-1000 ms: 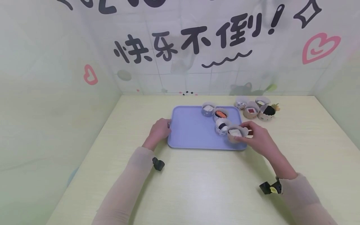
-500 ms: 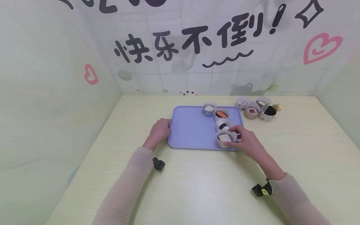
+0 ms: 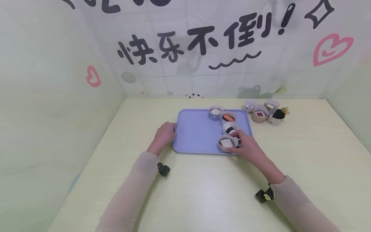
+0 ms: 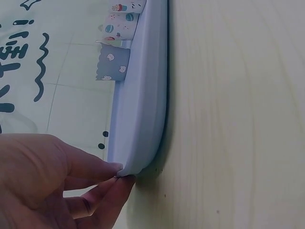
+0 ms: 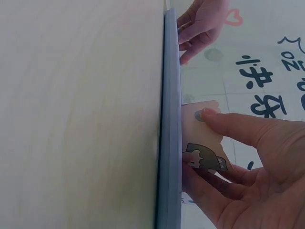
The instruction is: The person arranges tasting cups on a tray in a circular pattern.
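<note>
My left hand [image 3: 164, 133] pinches the left edge of a light blue tray [image 3: 191, 135]; the left wrist view shows thumb and fingers on its rim. My right hand [image 3: 250, 146] holds a paper cup [image 5: 207, 136] with a white piece inside, low over or on the tray's front right part. Thumb and fingers lie on opposite sides of the cup. A small red-and-white patch shows between the right hand and the cup. Behind it on the tray stand a cup with a black-banded white piece [image 3: 230, 129], one with an orange-topped piece [image 3: 228, 118], and a blue-grey cup [image 3: 214, 116].
Several more paper cups stand on the table beyond the tray's back right corner, among them one with a red-and-white piece [image 3: 259, 115] and one with a black piece [image 3: 276, 116]. A printed curtain [image 3: 185, 77] hangs behind the pale wooden table [image 3: 188, 193].
My right hand has carried the cup with the white piece leftward and slightly nearer along the tray's front right part. My left hand has stayed on the tray's edge.
</note>
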`<state>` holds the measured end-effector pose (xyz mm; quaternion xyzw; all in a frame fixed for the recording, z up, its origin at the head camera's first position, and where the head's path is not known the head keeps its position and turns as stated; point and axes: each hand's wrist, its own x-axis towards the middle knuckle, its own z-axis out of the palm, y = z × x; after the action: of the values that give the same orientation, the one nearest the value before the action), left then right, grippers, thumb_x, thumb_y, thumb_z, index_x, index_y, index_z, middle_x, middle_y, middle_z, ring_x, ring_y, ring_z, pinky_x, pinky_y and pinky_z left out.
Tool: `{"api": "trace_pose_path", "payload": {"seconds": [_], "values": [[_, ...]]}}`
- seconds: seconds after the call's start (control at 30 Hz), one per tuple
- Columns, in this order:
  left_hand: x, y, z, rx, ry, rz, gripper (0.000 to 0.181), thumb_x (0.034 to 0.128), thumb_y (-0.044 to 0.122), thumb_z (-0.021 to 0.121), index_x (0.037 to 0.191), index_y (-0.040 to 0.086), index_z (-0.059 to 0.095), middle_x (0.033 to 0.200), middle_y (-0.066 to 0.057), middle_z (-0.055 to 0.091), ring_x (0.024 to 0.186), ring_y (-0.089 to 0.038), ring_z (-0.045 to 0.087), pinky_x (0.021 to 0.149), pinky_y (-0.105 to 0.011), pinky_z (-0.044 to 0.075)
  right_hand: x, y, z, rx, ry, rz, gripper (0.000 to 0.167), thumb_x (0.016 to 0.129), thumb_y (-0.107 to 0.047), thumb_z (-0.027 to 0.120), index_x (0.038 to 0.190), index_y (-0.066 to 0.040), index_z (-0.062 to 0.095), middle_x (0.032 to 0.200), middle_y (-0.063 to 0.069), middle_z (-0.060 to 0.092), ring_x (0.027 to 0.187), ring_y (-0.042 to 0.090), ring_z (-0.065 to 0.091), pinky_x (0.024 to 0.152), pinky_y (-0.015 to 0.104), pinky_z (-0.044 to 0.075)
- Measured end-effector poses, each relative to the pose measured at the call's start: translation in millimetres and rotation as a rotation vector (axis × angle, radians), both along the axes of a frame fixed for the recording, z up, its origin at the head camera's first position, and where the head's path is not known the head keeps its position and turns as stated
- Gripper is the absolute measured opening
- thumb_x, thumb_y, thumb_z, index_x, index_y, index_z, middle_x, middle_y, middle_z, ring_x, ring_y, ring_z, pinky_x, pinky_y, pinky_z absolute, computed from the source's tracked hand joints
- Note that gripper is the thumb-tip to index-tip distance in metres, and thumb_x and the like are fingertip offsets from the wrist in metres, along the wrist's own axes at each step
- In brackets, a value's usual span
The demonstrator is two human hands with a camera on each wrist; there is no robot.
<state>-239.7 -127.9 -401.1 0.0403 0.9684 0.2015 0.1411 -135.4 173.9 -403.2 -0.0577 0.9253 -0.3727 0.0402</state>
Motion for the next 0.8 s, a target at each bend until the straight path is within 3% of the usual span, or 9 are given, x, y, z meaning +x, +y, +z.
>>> {"api": "trace_pose_path", "payload": {"seconds": [0.17,0.53,0.8], "values": [[0.1,0.5,0.0,-0.002,0.005,-0.003,0.058,0.0914,0.002,0.054,0.149,0.009,0.046,0.073,-0.004,0.047,0.058,-0.012,0.043,0.051,-0.021,0.036,-1.2,-3.1,-0.8,-0.048,-0.008,-0.001,0.055,0.086,-0.017,0.078,0.124,0.005,0.044,0.122,0.026,0.057,0.112,0.04,0.06,0.095,0.051,0.052],[-0.1,1.4,1.1,-0.006,-0.008,0.003,0.059,0.0912,0.002,0.055,0.149,0.009,0.045,0.076,-0.006,0.051,0.058,-0.012,0.045,0.051,-0.02,0.038,-5.1,-4.5,-3.1,-0.085,0.007,-0.011,0.056,0.082,-0.01,0.08,0.114,0.004,0.037,0.106,0.022,0.055,0.103,0.034,0.06,0.085,0.04,0.053],[-0.8,0.6,2.0,-0.004,-0.014,-0.003,0.059,0.0911,0.002,0.054,0.149,0.009,0.045,0.071,-0.003,0.045,0.056,-0.011,0.042,0.05,-0.021,0.036,-3.2,5.4,-0.1,-0.135,-0.028,0.043,0.046,0.087,-0.003,0.073,0.116,0.004,0.039,0.114,0.025,0.057,0.113,0.041,0.062,0.097,0.05,0.053]]}}
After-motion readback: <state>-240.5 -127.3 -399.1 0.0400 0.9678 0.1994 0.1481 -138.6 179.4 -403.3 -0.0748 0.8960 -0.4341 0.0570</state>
